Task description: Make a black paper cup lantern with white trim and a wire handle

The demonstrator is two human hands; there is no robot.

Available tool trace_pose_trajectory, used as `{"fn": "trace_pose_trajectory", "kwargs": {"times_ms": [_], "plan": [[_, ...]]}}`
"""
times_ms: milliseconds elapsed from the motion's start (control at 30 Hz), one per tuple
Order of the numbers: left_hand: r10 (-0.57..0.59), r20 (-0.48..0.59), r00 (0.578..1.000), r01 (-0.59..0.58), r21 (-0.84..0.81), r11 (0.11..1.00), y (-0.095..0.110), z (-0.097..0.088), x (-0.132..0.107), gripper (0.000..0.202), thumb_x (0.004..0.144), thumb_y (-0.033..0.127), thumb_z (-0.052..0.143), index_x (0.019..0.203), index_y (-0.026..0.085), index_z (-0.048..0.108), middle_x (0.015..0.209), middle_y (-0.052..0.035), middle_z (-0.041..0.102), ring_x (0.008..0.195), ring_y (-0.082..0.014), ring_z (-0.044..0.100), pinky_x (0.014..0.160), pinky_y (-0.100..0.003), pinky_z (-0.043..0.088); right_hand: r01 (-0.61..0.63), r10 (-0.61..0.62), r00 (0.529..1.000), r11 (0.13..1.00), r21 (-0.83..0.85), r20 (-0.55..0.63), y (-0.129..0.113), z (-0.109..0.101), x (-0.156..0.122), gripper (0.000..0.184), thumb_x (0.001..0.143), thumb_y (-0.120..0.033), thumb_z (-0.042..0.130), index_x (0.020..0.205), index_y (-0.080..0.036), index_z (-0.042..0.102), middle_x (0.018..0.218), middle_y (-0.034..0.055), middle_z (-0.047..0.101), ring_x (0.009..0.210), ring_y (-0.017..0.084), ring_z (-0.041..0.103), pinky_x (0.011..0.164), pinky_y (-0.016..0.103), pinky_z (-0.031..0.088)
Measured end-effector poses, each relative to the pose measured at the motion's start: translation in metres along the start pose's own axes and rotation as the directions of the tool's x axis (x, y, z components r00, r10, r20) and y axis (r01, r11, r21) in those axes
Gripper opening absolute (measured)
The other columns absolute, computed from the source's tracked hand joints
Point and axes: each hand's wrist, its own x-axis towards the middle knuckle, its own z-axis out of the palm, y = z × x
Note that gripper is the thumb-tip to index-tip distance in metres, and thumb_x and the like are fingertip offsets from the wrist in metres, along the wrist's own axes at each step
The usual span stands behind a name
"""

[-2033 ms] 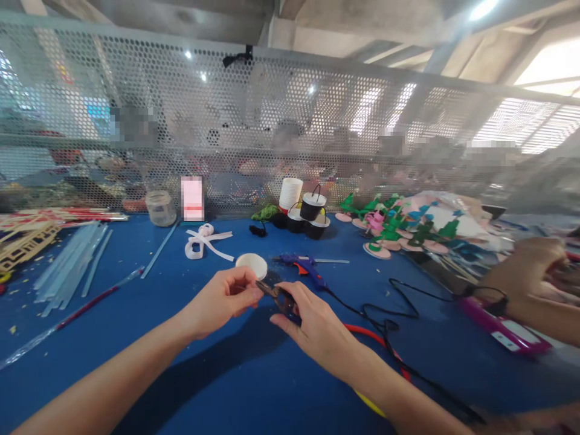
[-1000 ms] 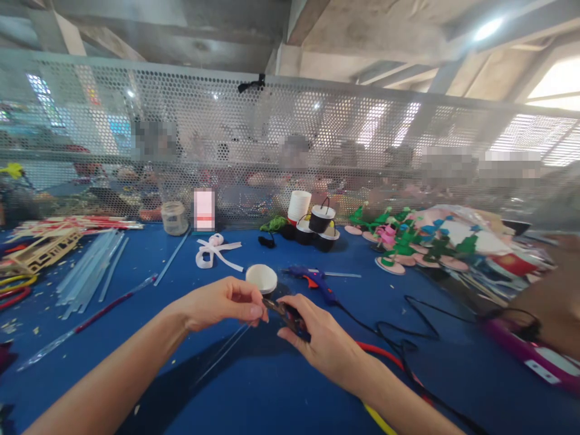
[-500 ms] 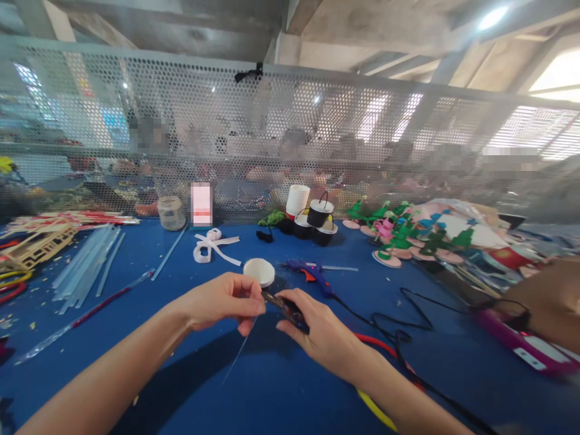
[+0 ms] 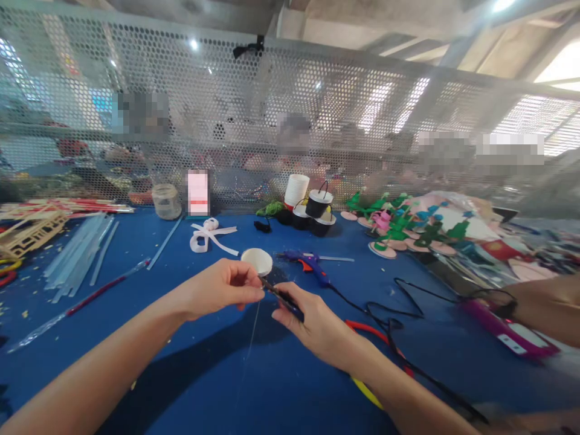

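Observation:
My left hand [image 4: 231, 285] is closed in a pinch over the middle of the table. From its fingertips hangs a thin, pale strand [image 4: 254, 332], its lower end faint against the blue. My right hand [image 4: 315, 320] wraps round dark pliers [image 4: 286, 299], whose narrow tip meets the left fingertips; whether the jaws grip the strand cannot be made out. Just beyond the fingers stands a small white cup [image 4: 257, 261]. A blue glue gun [image 4: 312, 267] with an orange trigger lies to its right, a clear stick at its back.
Glue sticks [image 4: 79, 257] and wooden pieces [image 4: 38, 232] lie left, near a glass jar [image 4: 166, 202] and white ribbon [image 4: 211, 234]. Black-and-white little buckets [image 4: 319, 204] and green figures [image 4: 401, 226] stand behind. Black cable [image 4: 394, 323] and a purple power strip [image 4: 510, 332] occupy the right, beside another person's arm [image 4: 544, 305].
The view has tipped down slightly, so the scene sits higher. The pliers have turned a little in my right hand, and the strand hangs more steeply.

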Motion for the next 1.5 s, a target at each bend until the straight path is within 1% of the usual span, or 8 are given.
{"fn": "trace_pose_trajectory", "kwargs": {"times_ms": [167,533,900,1167,1267,1400,1433,1500], "plan": [[-0.008,0.026,1.0,0.007,0.042,0.999,0.002,-0.001,-0.002,0.012,0.072,0.025,0.052,0.068,0.014,0.051,0.057,0.0058,0.046,0.049,-0.0058,0.04,0.051,-0.02,0.033,-0.009,0.009,1.0,1.0,0.014,0.009,0.0,-0.001,0.0,0.025,0.082,-0.032,0.046,0.1,-0.014,0.049,0.088,0.0099,0.061,0.081,0.021,0.056,0.069,0.034,0.044],[0.095,-0.125,0.988,-0.077,0.138,0.987,-0.001,0.004,0.002,0.012,0.07,0.025,0.054,0.064,0.014,0.054,0.06,0.0053,0.05,0.058,-0.0077,0.043,0.059,-0.02,0.034,-0.015,0.015,0.999,1.0,-0.009,-0.045,0.002,0.004,0.001,0.024,0.081,-0.029,0.047,0.098,-0.013,0.05,0.087,0.0112,0.062,0.08,0.022,0.058,0.068,0.035,0.046],[-0.036,0.03,0.999,0.035,0.027,0.999,-0.001,-0.004,0.001,0.018,0.072,0.032,0.054,0.068,0.014,0.052,0.058,0.0067,0.042,0.051,-0.0055,0.03,0.047,-0.018,0.024,0.062,-0.077,0.99,0.989,-0.132,-0.115,0.007,0.006,0.001,0.023,0.077,-0.024,0.053,0.098,-0.014,0.049,0.089,0.0105,0.062,0.075,0.021,0.061,0.064,0.033,0.049],[0.061,-0.178,0.982,-0.017,0.235,0.972,-0.001,0.006,0.0,0.014,0.069,0.023,0.053,0.059,0.015,0.046,0.053,0.0063,0.042,0.05,-0.0065,0.036,0.048,-0.019,0.029,0.023,-0.046,0.989,0.986,-0.163,-0.14,0.005,0.009,0.002,0.023,0.078,-0.022,0.053,0.098,-0.012,0.05,0.09,0.0123,0.063,0.078,0.023,0.061,0.066,0.035,0.049],[0.286,-0.338,0.897,-0.01,0.631,0.776,0.002,0.017,-0.003,0.009,0.068,0.016,0.051,0.06,0.015,0.05,0.057,0.0034,0.048,0.051,-0.0085,0.043,0.05,-0.02,0.033,-0.04,0.022,0.988,0.993,-0.113,-0.153,-0.003,0.011,0.002,0.019,0.079,-0.023,0.05,0.096,-0.013,0.051,0.09,0.0117,0.063,0.082,0.023,0.06,0.07,0.035,0.047],[0.639,-0.291,0.712,0.148,0.952,0.268,0.005,0.034,-0.007,0.019,0.075,0.012,0.045,0.06,0.015,0.057,0.061,-0.0014,0.055,0.052,-0.0124,0.05,0.052,-0.025,0.035,-0.078,0.081,0.982,0.997,0.029,-0.173,-0.014,0.013,0.003,0.015,0.081,-0.023,0.047,0.093,-0.016,0.05,0.086,0.0085,0.064,0.08,0.02,0.061,0.069,0.032,0.046],[0.66,-0.269,0.701,0.181,0.963,0.2,0.006,0.036,-0.009,0.022,0.076,0.011,0.044,0.06,0.015,0.058,0.061,-0.0023,0.056,0.053,-0.0136,0.051,0.052,-0.027,0.035,-0.071,0.081,0.983,0.995,0.065,-0.166,-0.015,0.013,0.004,0.014,0.081,-0.022,0.047,0.094,-0.016,0.05,0.087,0.0079,0.064,0.079,0.019,0.061,0.069,0.031,0.046],[0.607,-0.253,0.753,0.176,0.967,0.185,0.011,0.035,-0.015,0.021,0.077,0.012,0.044,0.064,0.015,0.06,0.064,-0.004,0.058,0.058,-0.0165,0.054,0.055,-0.028,0.037,-0.066,0.08,0.987,0.993,0.098,-0.143,-0.016,0.011,0.005,0.015,0.081,-0.021,0.046,0.094,-0.016,0.05,0.088,0.0079,0.065,0.079,0.019,0.061,0.069,0.03,0.046]]}}
